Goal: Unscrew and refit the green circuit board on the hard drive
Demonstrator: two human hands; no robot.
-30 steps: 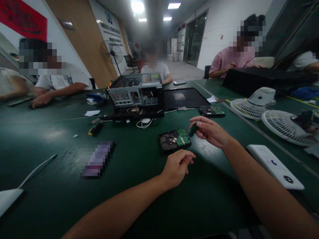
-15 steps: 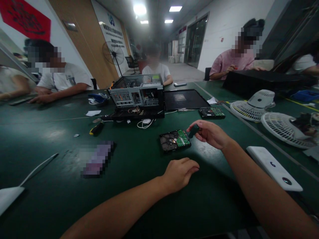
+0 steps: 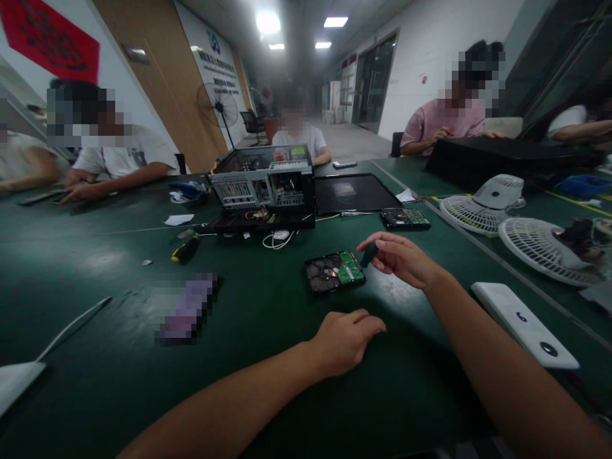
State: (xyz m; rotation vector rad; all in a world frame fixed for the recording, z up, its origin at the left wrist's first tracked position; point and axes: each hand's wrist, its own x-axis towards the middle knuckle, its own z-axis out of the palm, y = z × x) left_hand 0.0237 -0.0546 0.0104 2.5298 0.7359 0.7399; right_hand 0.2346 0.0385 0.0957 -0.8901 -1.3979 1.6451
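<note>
In the head view my right hand (image 3: 400, 256) has its fingers around the dark green handle of a small screwdriver (image 3: 368, 255). The screwdriver stands slightly tilted at the right edge of a hard drive (image 3: 329, 273); its thin tip is too small to make out. The drive lies flat on the table, green circuit board showing on its right half. Nearer to me, my left hand (image 3: 345, 341) rests on the table below the drive, not touching it. Its fingers are curled together, and I see nothing in them.
Behind the drive stands an opened computer case (image 3: 262, 185), a black panel (image 3: 354, 192) beside it. A second hard drive (image 3: 405, 218), fan parts (image 3: 478, 210) and a white device (image 3: 524, 325) lie right. A phone (image 3: 189, 308) and a yellow-black screwdriver (image 3: 185, 248) lie left. Several people sit around the table.
My right index finger has lifted and straightened a little over the screwdriver handle, which stands more upright. My left hand has shifted very slightly toward me. The hard drive has stayed put.
</note>
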